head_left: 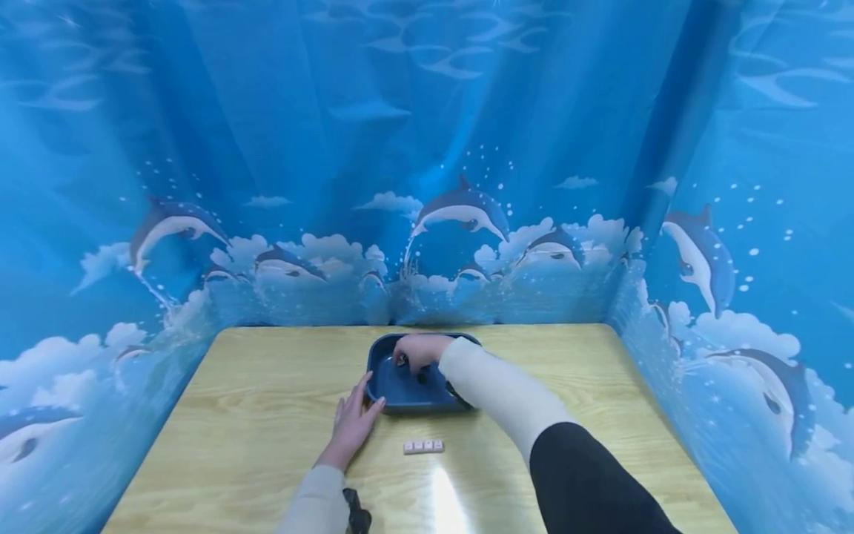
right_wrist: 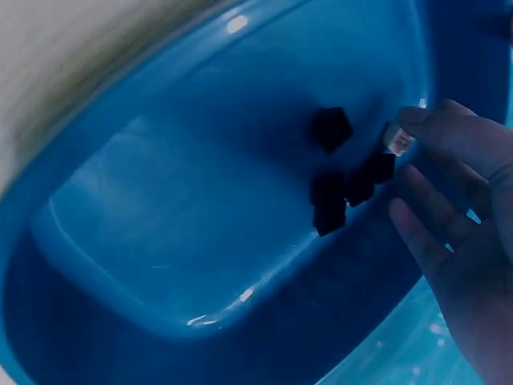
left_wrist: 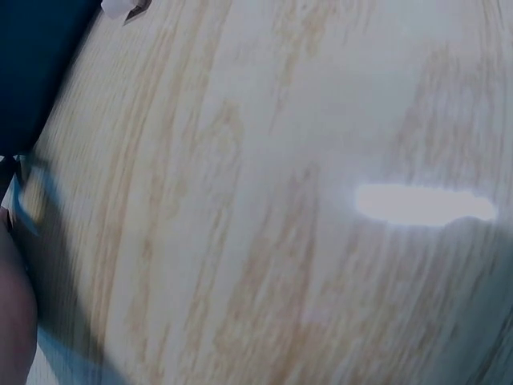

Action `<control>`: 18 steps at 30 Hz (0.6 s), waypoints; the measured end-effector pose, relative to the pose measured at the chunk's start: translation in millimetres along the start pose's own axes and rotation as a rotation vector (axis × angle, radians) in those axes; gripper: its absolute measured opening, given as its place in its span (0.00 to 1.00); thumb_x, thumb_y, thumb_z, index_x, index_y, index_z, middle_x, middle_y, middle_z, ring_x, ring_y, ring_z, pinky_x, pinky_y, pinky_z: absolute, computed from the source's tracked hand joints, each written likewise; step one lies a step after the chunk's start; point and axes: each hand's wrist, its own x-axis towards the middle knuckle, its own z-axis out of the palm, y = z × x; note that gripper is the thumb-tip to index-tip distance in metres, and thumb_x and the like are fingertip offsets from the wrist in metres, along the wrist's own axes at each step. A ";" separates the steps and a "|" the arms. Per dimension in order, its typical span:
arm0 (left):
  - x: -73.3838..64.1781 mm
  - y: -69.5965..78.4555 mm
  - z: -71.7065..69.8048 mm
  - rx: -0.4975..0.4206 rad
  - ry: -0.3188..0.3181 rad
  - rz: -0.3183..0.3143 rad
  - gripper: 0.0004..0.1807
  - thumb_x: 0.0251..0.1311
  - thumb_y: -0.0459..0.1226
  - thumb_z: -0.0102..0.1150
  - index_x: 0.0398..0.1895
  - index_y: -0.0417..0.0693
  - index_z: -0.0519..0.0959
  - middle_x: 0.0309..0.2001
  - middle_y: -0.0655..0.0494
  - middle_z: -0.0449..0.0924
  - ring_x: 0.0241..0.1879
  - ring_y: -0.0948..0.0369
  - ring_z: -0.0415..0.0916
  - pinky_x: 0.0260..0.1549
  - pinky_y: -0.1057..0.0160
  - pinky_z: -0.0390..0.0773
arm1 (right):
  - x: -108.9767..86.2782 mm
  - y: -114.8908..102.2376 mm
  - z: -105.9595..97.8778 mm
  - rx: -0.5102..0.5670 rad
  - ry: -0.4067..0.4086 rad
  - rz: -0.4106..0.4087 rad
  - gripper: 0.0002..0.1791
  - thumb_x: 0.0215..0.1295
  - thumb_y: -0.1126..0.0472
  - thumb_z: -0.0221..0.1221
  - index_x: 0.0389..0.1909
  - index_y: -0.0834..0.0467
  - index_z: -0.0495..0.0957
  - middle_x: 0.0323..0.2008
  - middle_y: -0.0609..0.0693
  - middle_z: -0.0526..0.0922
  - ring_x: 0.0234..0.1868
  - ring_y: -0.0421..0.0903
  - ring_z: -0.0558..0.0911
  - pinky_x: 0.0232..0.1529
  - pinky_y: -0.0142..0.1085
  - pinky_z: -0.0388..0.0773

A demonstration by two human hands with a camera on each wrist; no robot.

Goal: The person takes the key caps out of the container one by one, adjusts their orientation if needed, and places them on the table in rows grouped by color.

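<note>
A dark blue plastic basin (head_left: 427,408) sits toward the back of the table. My right hand (head_left: 420,351) reaches down into it. In the right wrist view, the thumb and a finger of that hand pinch a small white keycap (right_wrist: 398,139) with a printed mark. Several black keycaps (right_wrist: 329,196) lie on the basin floor close by, with one (right_wrist: 332,129) a little apart. My left hand (head_left: 353,423) has its fingers extended, touching the basin's near left corner. Four-sided pale keycaps (head_left: 423,446) stand in a short row on the table in front of the basin.
The light wood table (head_left: 280,400) carries a bright glare spot near its front. Blue curtains (head_left: 373,148) printed with dolphins rise behind it and at both sides. A black strap (head_left: 358,512) is on the left wrist.
</note>
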 end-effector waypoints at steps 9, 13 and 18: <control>-1.6 -1.1 -0.5 0.009 -0.008 0.000 0.37 0.70 0.51 0.51 0.77 0.59 0.50 0.75 0.43 0.50 0.73 0.43 0.46 0.70 0.42 0.27 | 13.6 4.7 11.4 -0.072 -0.032 -0.045 0.27 0.56 0.73 0.66 0.57 0.49 0.80 0.55 0.46 0.77 0.52 0.40 0.77 0.43 0.27 0.77; -0.7 0.0 -0.4 0.017 -0.005 -0.005 0.37 0.70 0.50 0.52 0.77 0.58 0.50 0.75 0.43 0.50 0.73 0.43 0.46 0.70 0.43 0.26 | 8.5 5.4 12.9 -0.055 -0.053 -0.015 0.25 0.58 0.72 0.65 0.56 0.51 0.81 0.53 0.47 0.78 0.52 0.41 0.78 0.44 0.28 0.78; 1.2 0.6 -0.4 0.008 -0.013 -0.009 0.37 0.70 0.50 0.51 0.78 0.58 0.49 0.75 0.43 0.50 0.73 0.43 0.45 0.70 0.43 0.25 | -5.0 5.5 11.2 -0.008 -0.076 0.020 0.22 0.59 0.74 0.63 0.54 0.54 0.82 0.52 0.45 0.82 0.50 0.39 0.80 0.43 0.29 0.80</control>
